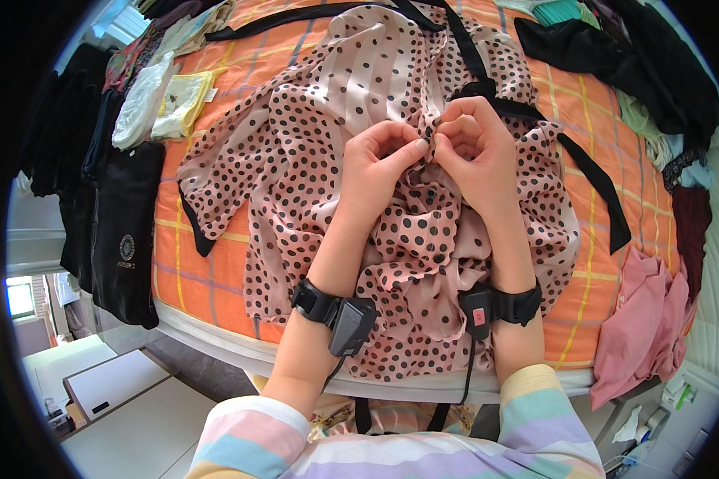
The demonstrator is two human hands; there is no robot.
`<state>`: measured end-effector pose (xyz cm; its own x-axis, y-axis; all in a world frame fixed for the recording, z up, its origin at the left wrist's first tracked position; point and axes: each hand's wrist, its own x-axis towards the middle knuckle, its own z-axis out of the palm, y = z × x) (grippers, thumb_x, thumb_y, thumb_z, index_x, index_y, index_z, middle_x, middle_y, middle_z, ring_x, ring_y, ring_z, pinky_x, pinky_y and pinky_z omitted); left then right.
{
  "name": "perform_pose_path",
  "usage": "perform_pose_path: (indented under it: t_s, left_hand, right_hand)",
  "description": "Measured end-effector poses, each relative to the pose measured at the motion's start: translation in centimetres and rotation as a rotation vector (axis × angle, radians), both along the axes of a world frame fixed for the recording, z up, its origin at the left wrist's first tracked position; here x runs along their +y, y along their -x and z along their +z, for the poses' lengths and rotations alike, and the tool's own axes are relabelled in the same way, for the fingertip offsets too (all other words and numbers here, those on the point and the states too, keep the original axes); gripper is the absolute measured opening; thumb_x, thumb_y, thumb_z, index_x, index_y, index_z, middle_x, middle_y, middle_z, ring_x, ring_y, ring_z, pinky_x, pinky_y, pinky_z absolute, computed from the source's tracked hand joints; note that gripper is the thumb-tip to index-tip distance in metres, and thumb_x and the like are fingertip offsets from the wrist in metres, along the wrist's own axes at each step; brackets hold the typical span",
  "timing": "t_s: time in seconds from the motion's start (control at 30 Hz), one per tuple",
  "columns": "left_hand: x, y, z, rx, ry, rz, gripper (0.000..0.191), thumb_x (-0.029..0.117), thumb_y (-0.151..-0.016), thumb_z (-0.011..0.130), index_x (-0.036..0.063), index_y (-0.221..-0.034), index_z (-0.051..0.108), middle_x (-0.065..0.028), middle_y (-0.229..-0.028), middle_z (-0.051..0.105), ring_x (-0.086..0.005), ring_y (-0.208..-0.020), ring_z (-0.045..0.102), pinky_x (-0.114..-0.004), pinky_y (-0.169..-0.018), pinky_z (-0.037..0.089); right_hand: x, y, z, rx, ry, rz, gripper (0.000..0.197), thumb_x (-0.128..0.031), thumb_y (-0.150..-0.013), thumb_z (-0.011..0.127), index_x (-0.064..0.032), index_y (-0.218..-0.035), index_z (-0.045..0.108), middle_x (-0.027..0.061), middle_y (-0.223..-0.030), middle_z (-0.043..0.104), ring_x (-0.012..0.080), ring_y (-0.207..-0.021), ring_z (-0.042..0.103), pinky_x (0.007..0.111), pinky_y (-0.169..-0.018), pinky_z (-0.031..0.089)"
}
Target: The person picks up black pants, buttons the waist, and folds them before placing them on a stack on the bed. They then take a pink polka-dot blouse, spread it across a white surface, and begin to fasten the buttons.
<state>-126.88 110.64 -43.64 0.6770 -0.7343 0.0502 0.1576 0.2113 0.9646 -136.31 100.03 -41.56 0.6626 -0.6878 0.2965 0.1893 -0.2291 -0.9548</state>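
A pink garment with black polka dots (299,155) lies spread and rumpled over an orange plaid bed cover (581,239). My left hand (386,155) pinches the garment's front edge between thumb and index finger. Close beside it on the right, my right hand (470,146) pinches the same edge, its fingers curled. The fingertips nearly meet, hiding the small part held between them. Just below the hands a dark button (431,194) shows on the fabric. A black fabric tie (467,48) runs from the top down behind my right hand, and another black strip (599,191) lies to the right.
Folded black clothing (129,233) and a white and yellow folded cloth (183,105) lie along the left side. Black garments (605,57) are at the upper right. A pink cloth (635,317) hangs over the bed's near right edge. White cabinets (117,383) stand at lower left.
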Motion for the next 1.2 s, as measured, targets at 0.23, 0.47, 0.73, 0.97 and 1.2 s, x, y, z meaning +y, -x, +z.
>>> perform_pose_path:
  t_s: [0.23, 0.47, 0.73, 0.97, 1.2]
  left_hand:
    - [1.2, -1.6, 0.5, 0.163, -0.124, -0.149, 0.005, 0.010, -0.080, 0.061, 0.0070, -0.084, 0.060, 0.0029, -0.071, 0.057, -0.0028, -0.058, 0.048, -0.016, -0.054, 0.037]
    - [-0.9, -0.6, 3.1, -0.709, -0.468, -0.041, 0.016, 0.014, -0.081, 0.062, -0.0012, -0.077, 0.058, 0.0002, -0.062, 0.053, -0.0050, -0.057, 0.047, -0.022, -0.053, 0.038]
    - [-5.5, -0.8, 0.8, -0.912, -0.490, 0.094, 0.025, 0.024, -0.078, 0.066, 0.0044, -0.092, 0.059, -0.0089, -0.075, 0.062, -0.0262, -0.071, 0.062, -0.037, -0.063, 0.048]
    - [-4.6, -3.9, -0.6, -0.412, -0.220, 0.027, 0.016, 0.011, -0.081, 0.064, -0.0036, -0.088, 0.062, -0.0039, -0.069, 0.064, -0.0086, -0.061, 0.058, -0.023, -0.057, 0.046]
    - [-4.2, -3.5, 0.8, -0.078, -0.233, 0.029, 0.012, 0.012, -0.085, 0.062, -0.0005, -0.086, 0.061, 0.0002, -0.070, 0.062, -0.0013, -0.053, 0.050, -0.016, -0.046, 0.038]
  right_hand:
    - [-1.8, 0.6, 0.1, 0.215, 0.345, -0.021, 0.009, -0.001, -0.075, 0.061, -0.0028, -0.084, 0.060, 0.0042, -0.067, 0.063, 0.0088, -0.057, 0.059, 0.022, -0.053, 0.045]
    - [-6.1, 2.5, -2.6, 0.282, 0.698, -0.161, 0.025, -0.006, -0.074, 0.061, -0.0039, -0.098, 0.065, 0.0097, -0.101, 0.058, 0.0286, -0.093, 0.055, 0.036, -0.081, 0.045]
    - [-4.9, 2.0, -2.0, 0.363, 0.571, -0.122, 0.049, -0.011, -0.084, 0.050, -0.0220, -0.132, 0.048, 0.0139, -0.094, 0.059, 0.0350, -0.080, 0.060, 0.043, -0.070, 0.048]
    - [-7.2, 0.3, -0.1, 0.648, 0.605, -0.051, 0.041, -0.012, -0.077, 0.059, -0.0177, -0.117, 0.062, 0.0125, -0.070, 0.060, 0.0248, -0.062, 0.058, 0.035, -0.060, 0.046]
    - [-7.7, 0.0, 1.0, 0.294, 0.327, -0.575, 0.015, -0.014, -0.076, 0.063, -0.0086, -0.089, 0.067, 0.0084, -0.080, 0.064, 0.0240, -0.069, 0.062, 0.033, -0.068, 0.050]
